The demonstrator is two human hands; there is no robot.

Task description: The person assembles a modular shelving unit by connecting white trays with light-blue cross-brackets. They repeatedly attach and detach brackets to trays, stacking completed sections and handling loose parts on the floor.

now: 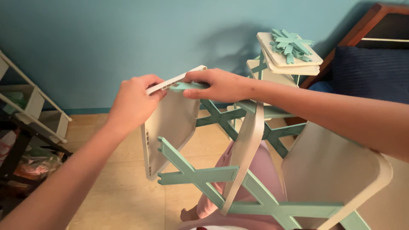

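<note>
Step in hand looks like fitting a cream panel (170,123) onto a green X-shaped connector (194,174) of a plastic shelf frame. Panel is held up in the air, tilted, top edge at the hands, lower edge hanging just beside the connector's upper-left arm; can't tell if it's seated.

Left hand (134,102): fingers curled closed over the panel's top left corner, firm grip.
Right hand (217,85): closed around the top edge, pinching a small green clip (183,86) against it.

My read: next move needs the panel edge lined up square with the connector slot, then steady pressure.

More cream panels (332,170) already sit in connectors lower right. Spare panels with loose green pieces (292,44) stacked on top of the frame. Tiled floor (110,187) below.
</note>
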